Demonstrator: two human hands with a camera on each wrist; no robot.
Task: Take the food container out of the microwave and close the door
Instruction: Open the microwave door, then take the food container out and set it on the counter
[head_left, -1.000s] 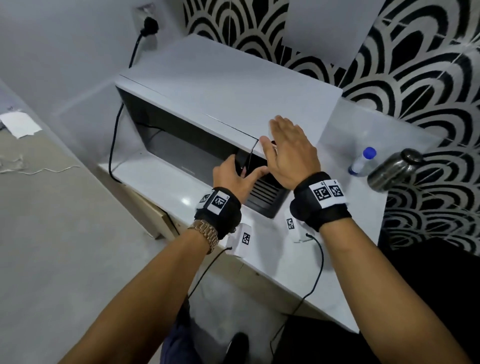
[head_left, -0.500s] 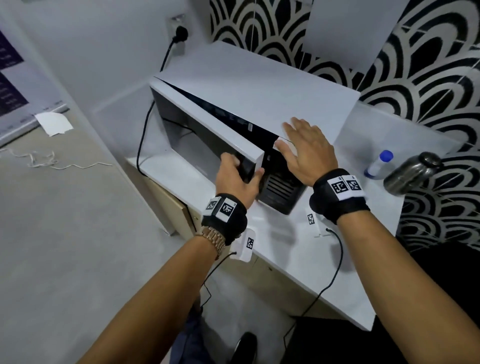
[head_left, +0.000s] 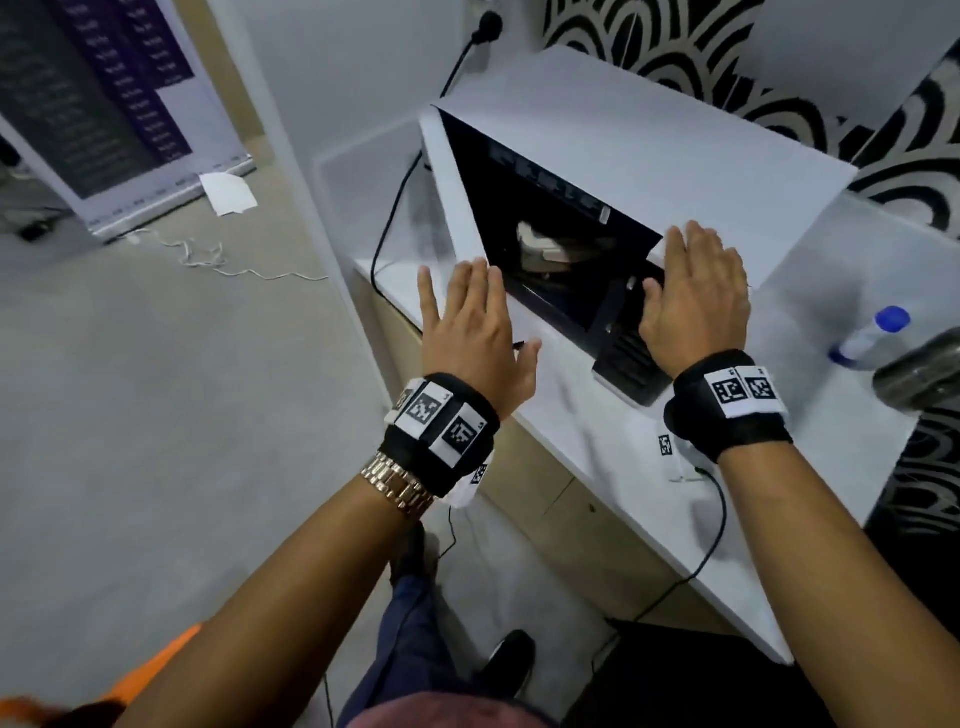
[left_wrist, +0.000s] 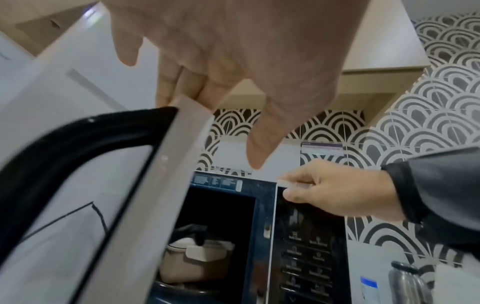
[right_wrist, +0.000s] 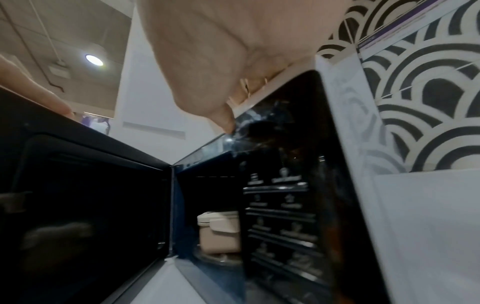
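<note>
The white microwave (head_left: 623, 135) stands on the counter with its door (head_left: 457, 197) swung wide open to the left. Inside, on the turntable, sits a beige food container (head_left: 543, 245) with a clip lid; the wrist views show the container too (left_wrist: 192, 261) (right_wrist: 221, 232). My left hand (head_left: 467, 322) is open with spread fingers, its fingertips (left_wrist: 166, 98) touching the door's free edge (left_wrist: 179, 144). My right hand (head_left: 696, 291) lies flat on the microwave's top front right corner, above the control panel (right_wrist: 280, 205), thumb on the front face.
A blue-capped bottle (head_left: 872, 338) and a steel flask (head_left: 919, 374) lie on the white counter (head_left: 597, 447) right of the microwave. A power cable (head_left: 395, 208) runs down behind the open door. The wall at the back is patterned tile.
The door has swung from barely ajar to wide open. My left hand let go of its grip on the door edge and now touches it with straight fingers. The right hand stays on top.
</note>
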